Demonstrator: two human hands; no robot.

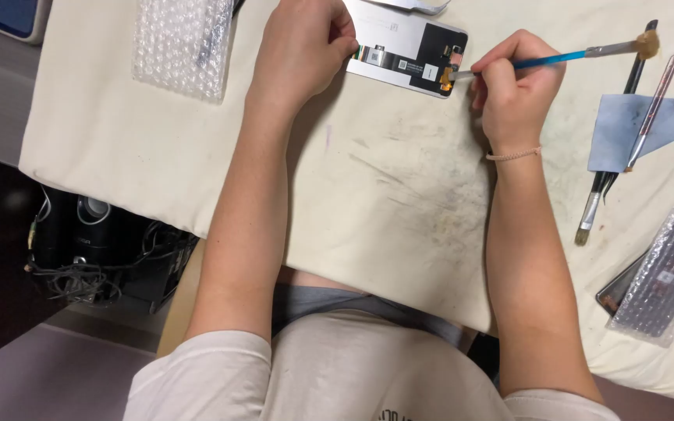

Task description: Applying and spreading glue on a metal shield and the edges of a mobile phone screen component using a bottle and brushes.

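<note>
Risk, as I judge it: the tool tip sits right at the small orange-brown flex connector at the corner of the phone screen panel (407, 58); too much pressure or a slip of the tool could tear that ribbon or scratch the dark area around it. The panel lies face down on the cream cloth covering the surface (391, 203), and cloth gives little grip, so the panel could slide if the steadying hand lets up. The left hand (302, 51) is curled closed, fingertips pinching the panel's left edge and holding it flat. The right hand (512, 86) is closed around a blue-handled brush (563, 56), held like a pen; its tuft end points up and right, away from the panel, and the end nearest the panel appears to touch the connector, though the contact point is too small to confirm. The panel thus lies between the two hands, touching the left one and just beside the right one's fingertips, near the far edge of the cloth. Other items: a bubble-wrap pouch (185, 43) to the far left, well apart; two more brushes (626, 132) lying across a blue-grey cloth scrap (626, 129) to the right; another bubble-wrapped part (665, 273) at lower right. The cloth shows dark smudges in the middle.
</note>
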